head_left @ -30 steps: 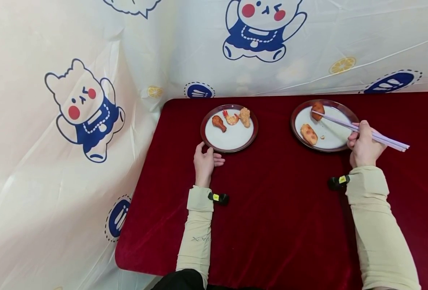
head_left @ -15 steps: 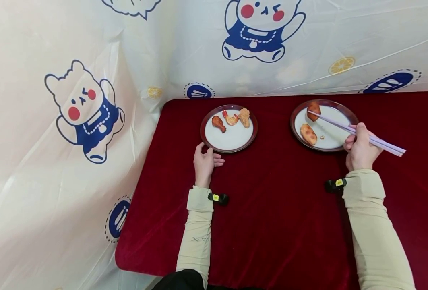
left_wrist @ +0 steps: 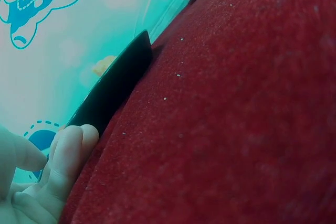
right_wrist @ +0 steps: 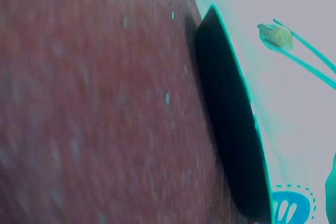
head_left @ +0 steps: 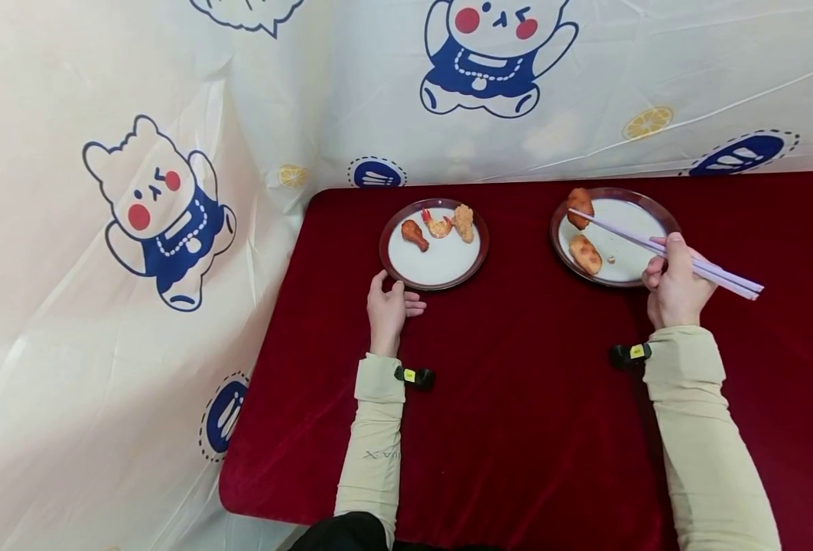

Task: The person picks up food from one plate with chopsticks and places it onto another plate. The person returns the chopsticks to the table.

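Head view: a white curtain [head_left: 351, 92] printed with cartoon animals hangs along the far and left edges of a table [head_left: 516, 421] covered in red. Two pale sleeves reach in over its near edge, the right sleeve [head_left: 709, 451] and the left sleeve [head_left: 368, 467]. Two white plates with brown rims sit along the far edge, the right plate [head_left: 629, 264] well apart from the left plate [head_left: 434, 264], which is nearer the far left corner.

The right hand [head_left: 678, 291] is by the near right rim of the right plate, its fingers pinching a pair of chopsticks [head_left: 626, 234]. The left hand [head_left: 388, 312] touches the near left rim of the left plate, fingers loosely spread.

A croquette [head_left: 586, 255] lies near the left rim of the right plate. The nugget [head_left: 580, 205] is gripped between the chopstick tips over that plate's far left rim; the right wrist view shows it raised. On the left plate, a fried piece [head_left: 463, 222], a drumstick [head_left: 414, 236] and a shrimp [head_left: 437, 226] lie toward the far rim. One crumb [head_left: 611, 260] lies just right of the croquette.
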`<state>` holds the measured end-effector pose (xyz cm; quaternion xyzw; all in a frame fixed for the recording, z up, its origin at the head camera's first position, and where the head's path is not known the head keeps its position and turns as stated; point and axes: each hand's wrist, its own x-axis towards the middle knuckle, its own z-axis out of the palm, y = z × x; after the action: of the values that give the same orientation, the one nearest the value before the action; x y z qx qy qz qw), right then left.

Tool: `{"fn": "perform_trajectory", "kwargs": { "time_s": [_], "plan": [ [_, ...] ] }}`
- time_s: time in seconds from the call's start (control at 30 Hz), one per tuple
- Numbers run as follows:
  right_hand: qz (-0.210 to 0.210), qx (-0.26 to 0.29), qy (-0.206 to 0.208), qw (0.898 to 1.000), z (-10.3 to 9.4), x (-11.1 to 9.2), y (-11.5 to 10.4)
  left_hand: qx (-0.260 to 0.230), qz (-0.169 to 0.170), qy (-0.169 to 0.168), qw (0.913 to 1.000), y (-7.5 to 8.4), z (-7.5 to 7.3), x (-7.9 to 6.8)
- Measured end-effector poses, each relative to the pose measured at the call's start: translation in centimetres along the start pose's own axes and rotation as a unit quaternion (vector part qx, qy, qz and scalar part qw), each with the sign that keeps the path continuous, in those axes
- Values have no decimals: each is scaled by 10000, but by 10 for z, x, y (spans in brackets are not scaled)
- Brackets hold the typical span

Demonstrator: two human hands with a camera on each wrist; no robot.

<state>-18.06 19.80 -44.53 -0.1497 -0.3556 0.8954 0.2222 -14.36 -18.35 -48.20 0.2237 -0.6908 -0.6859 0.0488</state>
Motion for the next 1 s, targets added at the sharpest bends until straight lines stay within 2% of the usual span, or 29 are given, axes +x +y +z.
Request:
{"fn": "perform_trajectory", "kwargs": {
  "time_s": [0.23,0.47,0.67,1.0],
  "plan": [
    [134,9,-325,9994,13,-15,7,-1,57,49,10000,-1,0,1],
    [472,15,-648,9968,25,-27,14,10,47,32,10000,-1,0,1],
    [547,28,-1113,9923,33,-36,25,-20,42,16,10000,0,0,1],
    [755,-509,-1704,9812,48,-52,42,-59,27,28,10000,-2,0,2]
  ]
}}
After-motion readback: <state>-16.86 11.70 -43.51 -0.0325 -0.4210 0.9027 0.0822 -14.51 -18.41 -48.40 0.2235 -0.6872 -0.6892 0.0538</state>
